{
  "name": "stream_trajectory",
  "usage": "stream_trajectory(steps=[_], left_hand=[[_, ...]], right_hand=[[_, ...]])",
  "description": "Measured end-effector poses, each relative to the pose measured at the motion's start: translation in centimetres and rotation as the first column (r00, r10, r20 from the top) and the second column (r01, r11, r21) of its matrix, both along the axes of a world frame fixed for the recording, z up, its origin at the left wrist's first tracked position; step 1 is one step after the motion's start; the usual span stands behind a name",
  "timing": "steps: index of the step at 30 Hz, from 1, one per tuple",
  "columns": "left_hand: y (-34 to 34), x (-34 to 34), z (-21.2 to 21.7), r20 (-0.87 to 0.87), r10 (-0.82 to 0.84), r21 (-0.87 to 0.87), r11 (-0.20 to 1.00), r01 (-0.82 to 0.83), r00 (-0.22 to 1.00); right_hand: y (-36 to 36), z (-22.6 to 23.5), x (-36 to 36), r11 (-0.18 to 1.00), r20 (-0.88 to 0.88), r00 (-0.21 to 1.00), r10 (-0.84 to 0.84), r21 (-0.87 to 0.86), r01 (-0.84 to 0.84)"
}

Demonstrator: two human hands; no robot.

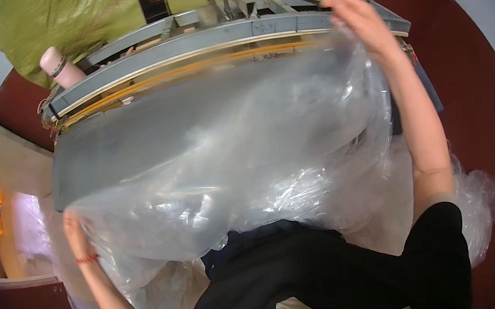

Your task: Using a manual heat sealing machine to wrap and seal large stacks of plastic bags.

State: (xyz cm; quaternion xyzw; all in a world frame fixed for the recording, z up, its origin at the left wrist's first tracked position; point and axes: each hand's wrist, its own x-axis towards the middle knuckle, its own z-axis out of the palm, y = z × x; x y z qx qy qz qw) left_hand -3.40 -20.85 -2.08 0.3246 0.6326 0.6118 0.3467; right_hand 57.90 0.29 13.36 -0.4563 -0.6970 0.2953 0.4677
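Observation:
A large clear plastic sheet (222, 126) stretches between my two hands, slanting from the near left to the far right. My left hand (74, 232), with a red band at the wrist, is closed on its edge at the near left corner of a grey worktop (107, 146). My right hand (363, 21) reaches far forward and grips the sheet beside the right end of a long metal bar (189, 49). The sheet covers much of the worktop, and its crumpled near part gathers against my body. The right fingertips are partly hidden.
Beyond the bar lies yellow-green woven sheeting (96, 12) with a dark phone (153, 3) by it. A pink bottle (60, 67) stands at the bar's left end. Yellow strips (111, 94) run along the bar. More crumpled clear plastic (478, 206) hangs at the right; a door (0, 138) is left.

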Motion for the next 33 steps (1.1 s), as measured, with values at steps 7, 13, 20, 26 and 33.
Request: stream_trajectory(steps=[7, 13, 20, 26, 33], left_hand=[[2.7, -0.5, 8.7, -0.477, 0.363, 0.275, 0.927, -0.256, 0.8], [7.8, 21.7, 17.1, -0.877, -0.216, 0.143, 0.737, 0.661, 0.43], [14.6, 27.8, 14.7, -0.49, -0.724, -0.071, 0.588, 0.805, 0.486], [13.6, 27.2, 14.3, -0.561, -0.548, 0.144, 0.674, 0.725, 0.62], [12.1, 26.9, 13.6, -0.813, -0.028, 0.335, 0.796, 0.505, 0.582]], right_hand=[[-2.9, 1.4, -13.6, 0.863, -0.039, 0.885, 0.464, -0.207, -0.462], [-3.6, 1.8, -15.3, 0.865, -0.017, 0.882, 0.472, -0.186, -0.466], [-3.9, 2.8, -13.7, 0.869, -0.013, 0.887, 0.462, -0.197, -0.455], [-4.1, 3.0, -13.0, 0.818, -0.002, 0.856, 0.517, -0.295, -0.494], [-4.2, -0.1, -17.0, 0.708, -0.247, 0.762, 0.599, -0.282, -0.648]])
